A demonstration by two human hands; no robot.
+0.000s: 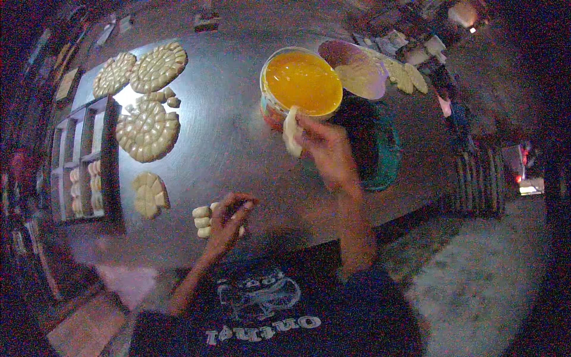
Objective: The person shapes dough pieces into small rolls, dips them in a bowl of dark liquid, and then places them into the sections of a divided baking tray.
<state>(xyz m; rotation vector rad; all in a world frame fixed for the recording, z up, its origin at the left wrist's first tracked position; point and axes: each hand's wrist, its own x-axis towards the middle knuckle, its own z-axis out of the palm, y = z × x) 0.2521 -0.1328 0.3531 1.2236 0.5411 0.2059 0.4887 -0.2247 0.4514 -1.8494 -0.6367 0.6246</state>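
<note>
In my right hand (332, 149) a pale, soft strip of dough (291, 132) is pinched, hanging at the front rim of a round bucket. Orange-yellow liquid nearly fills the bucket (269, 102). My left hand (229, 219), its fingers curled and drawn together, is low over small rolled dough pieces (203, 221) near the table's front edge. It partly covers these pieces, and whether anything is between its fingertips I cannot make out. Left of them lies a small flat cluster of dough pieces (150, 194). The right hand is slightly blurred.
Large round clusters of glossy dough pieces (148, 132) lie at the table's left, beside a dark compartmented tray (111, 154) holding some pieces. Behind the bucket, a pale round lid (360, 68) and flat dough pieces (408, 77) lie. A teal container (388, 149) stands right of my right hand.
</note>
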